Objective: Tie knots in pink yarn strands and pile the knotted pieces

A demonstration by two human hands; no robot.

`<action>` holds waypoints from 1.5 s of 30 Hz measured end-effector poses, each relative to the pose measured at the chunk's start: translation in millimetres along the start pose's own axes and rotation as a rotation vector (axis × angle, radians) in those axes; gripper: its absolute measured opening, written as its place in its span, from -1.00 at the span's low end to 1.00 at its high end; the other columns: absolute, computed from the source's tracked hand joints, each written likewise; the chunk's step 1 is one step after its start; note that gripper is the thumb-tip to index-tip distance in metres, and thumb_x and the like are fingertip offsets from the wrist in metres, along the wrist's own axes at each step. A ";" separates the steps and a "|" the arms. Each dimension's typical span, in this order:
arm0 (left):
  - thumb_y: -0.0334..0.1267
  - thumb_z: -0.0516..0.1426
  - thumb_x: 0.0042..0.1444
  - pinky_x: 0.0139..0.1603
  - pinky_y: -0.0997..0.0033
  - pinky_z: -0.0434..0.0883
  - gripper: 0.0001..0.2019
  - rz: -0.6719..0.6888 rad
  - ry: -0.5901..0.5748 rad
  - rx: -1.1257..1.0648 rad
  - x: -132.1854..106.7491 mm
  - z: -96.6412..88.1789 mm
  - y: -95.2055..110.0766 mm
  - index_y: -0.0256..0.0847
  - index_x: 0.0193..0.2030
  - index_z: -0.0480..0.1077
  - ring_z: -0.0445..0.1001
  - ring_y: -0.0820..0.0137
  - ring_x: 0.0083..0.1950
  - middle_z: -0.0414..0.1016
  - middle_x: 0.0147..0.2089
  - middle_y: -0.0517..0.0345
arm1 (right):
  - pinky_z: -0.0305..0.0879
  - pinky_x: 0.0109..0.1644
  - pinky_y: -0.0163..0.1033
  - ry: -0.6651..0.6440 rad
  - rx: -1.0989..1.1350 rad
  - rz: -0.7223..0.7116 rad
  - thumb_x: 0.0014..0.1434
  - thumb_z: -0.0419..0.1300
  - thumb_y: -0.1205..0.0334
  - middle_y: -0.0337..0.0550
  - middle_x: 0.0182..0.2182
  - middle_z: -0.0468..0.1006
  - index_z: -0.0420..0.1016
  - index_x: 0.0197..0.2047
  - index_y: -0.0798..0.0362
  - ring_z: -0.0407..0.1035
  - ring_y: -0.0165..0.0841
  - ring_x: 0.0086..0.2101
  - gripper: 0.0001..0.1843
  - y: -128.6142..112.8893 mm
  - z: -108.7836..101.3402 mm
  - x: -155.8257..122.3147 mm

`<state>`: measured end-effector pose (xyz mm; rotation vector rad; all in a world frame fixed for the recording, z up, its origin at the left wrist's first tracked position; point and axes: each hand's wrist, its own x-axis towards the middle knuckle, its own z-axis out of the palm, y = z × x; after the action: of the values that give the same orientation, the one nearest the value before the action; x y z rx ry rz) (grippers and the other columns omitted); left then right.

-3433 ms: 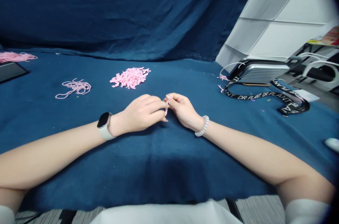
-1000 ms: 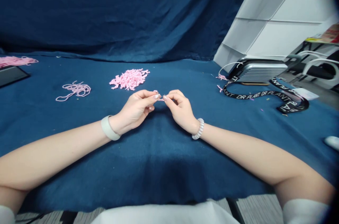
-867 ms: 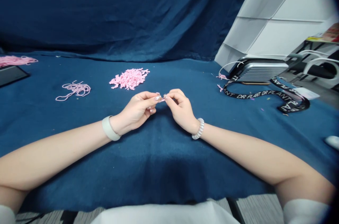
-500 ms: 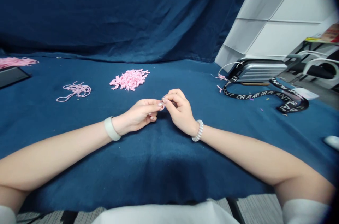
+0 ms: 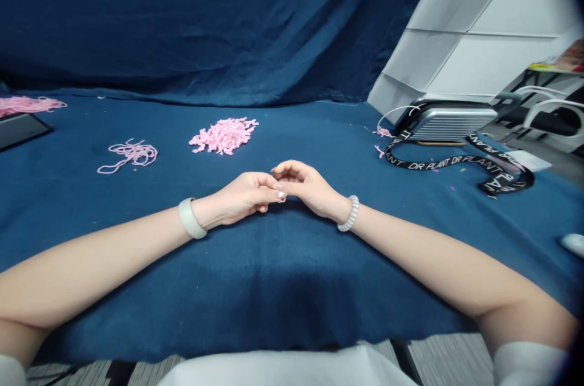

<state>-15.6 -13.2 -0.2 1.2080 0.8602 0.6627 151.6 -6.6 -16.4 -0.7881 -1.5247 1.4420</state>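
My left hand (image 5: 241,196) is closed in a pinch, thumb against bent fingers. A tiny bit of pink yarn (image 5: 282,200) shows at its thumb tip, mostly hidden. My right hand (image 5: 311,189) meets it from the other side, with the thumb lying against the left fingertips. Its other fingers curve loosely above, apart from the thumb, and I see nothing held in them. Beyond the hands lies a heap of short knotted pink yarn pieces (image 5: 224,136). Left of that heap is a loose tangle of pink yarn (image 5: 132,154).
More pink yarn (image 5: 30,106) rests on a dark-edged box (image 5: 22,129) at far left. At right are a silver ribbed case (image 5: 451,123), a black lettered strap (image 5: 438,163) and small pink scraps (image 5: 379,151). Blue cloth (image 5: 274,288) covers the table.
My right hand has turned and lowered slightly; its fingers have spread from their pinch, and its thumb now overlaps the left fingertips. My left hand stays pinched nearly in place.
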 end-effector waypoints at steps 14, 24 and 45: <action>-0.30 0.23 -0.04 -0.53 0.58 0.22 -0.86 0.115 -0.040 -0.075 0.7 -1.0 -8.9 -0.27 -0.43 0.34 0.25 0.61 -0.55 0.41 -0.44 0.20 | 0.04 -0.73 -0.43 -0.211 -0.047 0.297 0.14 -0.08 -0.26 -0.28 -0.69 0.33 0.32 -0.50 0.12 0.15 -0.56 -0.73 -0.42 -13.7 -5.8 6.1; -0.28 0.25 -0.05 -0.58 0.59 0.19 -0.83 0.175 -0.010 -0.016 -0.5 2.1 -8.5 -0.29 -0.44 0.34 0.25 0.62 -0.58 0.46 -0.43 0.17 | 0.01 -0.71 -0.48 -0.283 -0.096 0.329 0.12 0.09 -0.12 -0.34 -0.73 0.29 0.30 -0.56 0.13 0.10 -0.61 -0.74 -0.53 -18.5 -8.1 2.8; -0.26 0.23 -0.01 -0.59 0.59 0.19 -0.79 0.133 0.083 -0.121 -0.7 2.5 -8.3 -0.28 -0.45 0.25 0.19 0.65 -0.60 0.36 -0.48 0.24 | 0.19 -0.47 -0.43 -0.233 -0.499 0.209 0.13 0.07 0.30 -0.28 -0.56 0.38 0.36 -0.47 0.16 0.24 -0.56 -0.55 -0.82 -52.5 -11.6 3.3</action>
<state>-13.9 -17.1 -7.8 1.1418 0.8011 0.8657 166.7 -5.3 35.3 -1.1319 -2.0751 1.3492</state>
